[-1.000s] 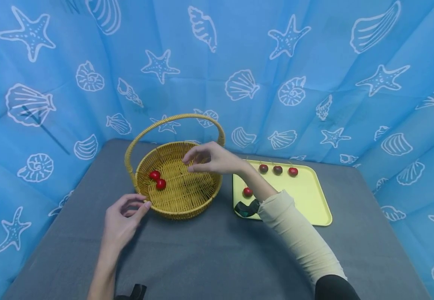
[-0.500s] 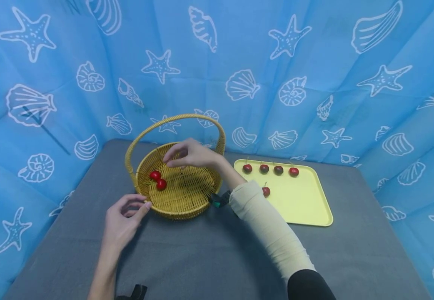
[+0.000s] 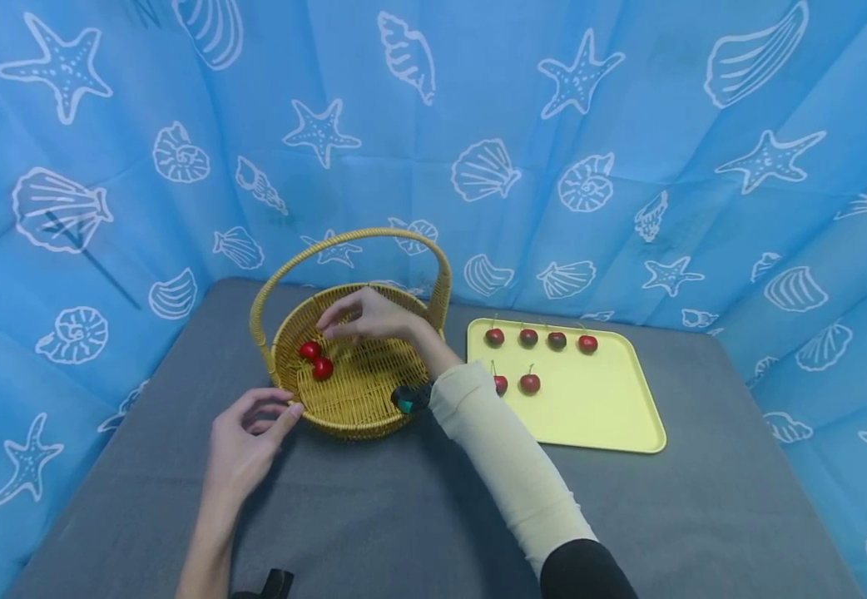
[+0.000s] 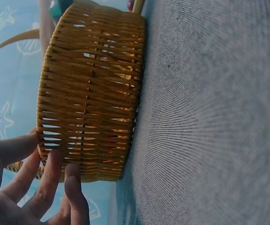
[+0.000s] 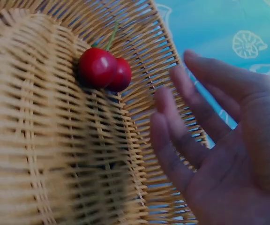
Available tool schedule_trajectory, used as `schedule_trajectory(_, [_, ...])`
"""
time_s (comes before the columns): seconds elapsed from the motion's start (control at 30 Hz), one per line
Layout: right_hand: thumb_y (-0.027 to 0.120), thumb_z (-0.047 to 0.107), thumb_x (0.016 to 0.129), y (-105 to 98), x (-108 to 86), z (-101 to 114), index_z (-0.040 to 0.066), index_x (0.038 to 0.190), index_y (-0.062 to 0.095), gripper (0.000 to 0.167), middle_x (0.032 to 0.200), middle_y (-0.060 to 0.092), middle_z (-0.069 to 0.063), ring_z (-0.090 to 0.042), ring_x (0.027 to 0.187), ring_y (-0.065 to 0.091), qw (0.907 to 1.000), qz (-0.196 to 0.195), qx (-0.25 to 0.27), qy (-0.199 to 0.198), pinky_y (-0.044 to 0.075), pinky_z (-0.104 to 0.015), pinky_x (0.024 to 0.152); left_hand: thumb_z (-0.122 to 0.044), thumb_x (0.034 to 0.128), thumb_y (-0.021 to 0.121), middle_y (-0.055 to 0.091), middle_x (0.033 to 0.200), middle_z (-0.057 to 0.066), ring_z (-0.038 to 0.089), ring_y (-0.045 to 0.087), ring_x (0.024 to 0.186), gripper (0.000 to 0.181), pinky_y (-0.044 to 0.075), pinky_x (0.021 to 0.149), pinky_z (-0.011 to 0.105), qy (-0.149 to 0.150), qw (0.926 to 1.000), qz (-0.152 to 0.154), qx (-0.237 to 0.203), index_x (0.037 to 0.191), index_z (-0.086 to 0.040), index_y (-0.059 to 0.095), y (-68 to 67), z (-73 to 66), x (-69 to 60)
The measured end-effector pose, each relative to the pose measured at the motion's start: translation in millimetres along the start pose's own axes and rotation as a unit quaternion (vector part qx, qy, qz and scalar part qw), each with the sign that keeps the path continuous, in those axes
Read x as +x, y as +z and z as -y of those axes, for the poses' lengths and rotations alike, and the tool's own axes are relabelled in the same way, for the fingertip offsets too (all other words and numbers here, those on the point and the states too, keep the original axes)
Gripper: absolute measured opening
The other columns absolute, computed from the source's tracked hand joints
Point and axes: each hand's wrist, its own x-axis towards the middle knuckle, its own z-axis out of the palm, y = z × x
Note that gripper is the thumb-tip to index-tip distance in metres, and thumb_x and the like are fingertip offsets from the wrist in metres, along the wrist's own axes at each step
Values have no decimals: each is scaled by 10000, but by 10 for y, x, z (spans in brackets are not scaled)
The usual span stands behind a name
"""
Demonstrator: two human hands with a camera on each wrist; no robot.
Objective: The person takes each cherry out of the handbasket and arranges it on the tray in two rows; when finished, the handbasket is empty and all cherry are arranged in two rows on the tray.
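Two red cherries [image 3: 314, 359] lie touching inside the yellow wicker basket [image 3: 362, 431], near its left wall. My left hand [image 3: 242, 437] holds the basket's near-left rim. In the left wrist view, the thumb is at the rim and the fingers [image 4: 48, 185] are against the outer wall. Over the basket's interior hovers my right hand [image 3: 374, 316], just right of the pair of cherries. The right wrist view shows its fingers [image 5: 172, 126] loosely bent and apart, with nothing between them. There the cherries [image 5: 97, 68] sit apart from the hand, a green stem on one.
A pale yellow tray [image 3: 598, 399] to the right of the basket bears several cherries [image 3: 529, 337] in two rows. The basket's tall handle [image 3: 354, 235] arches above the right hand. Behind the grey tabletop [image 3: 374, 516] hangs a blue shell-print curtain [image 3: 418, 125].
My right hand has moved left over the basket, toward the two cherries, and a little lower at the end. Its forearm has uncovered more tray cherries. The left hand has stayed on the rim.
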Motion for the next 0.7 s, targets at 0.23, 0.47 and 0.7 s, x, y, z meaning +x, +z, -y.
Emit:
schedule_trajectory(0.23, [755,149,1028,112,28,-160,81,1336,739,315,1289,768,-105,-214,1151,732,9972,419,81,620,651,-381,936,-304,1015,795,782,1155,175,155,753,828,302,578,627,242,-16,10000,45,-28,1251,-127,733,-8,7,1])
schedule_trajectory(0.47, [794,181,1002,134,27,-232,154,1425,695,435,1475,673,-70,-202,1256,697,9904,1071,6,878,619,-362,1025,-309,1023,785,775,1185,167,175,754,864,302,579,646,249,-162,9998,140,-25,1266,-140,726,-18,-4,8])
schedule_trajectory(0.7, [798,246,991,128,29,-208,208,1478,669,505,1594,594,-11,-213,1505,518,9833,1609,-682,517,443,-401,1246,-335,1029,774,771,1183,159,213,766,899,314,584,658,254,-223,9996,190,21,1275,-148,719,-18,-4,10])
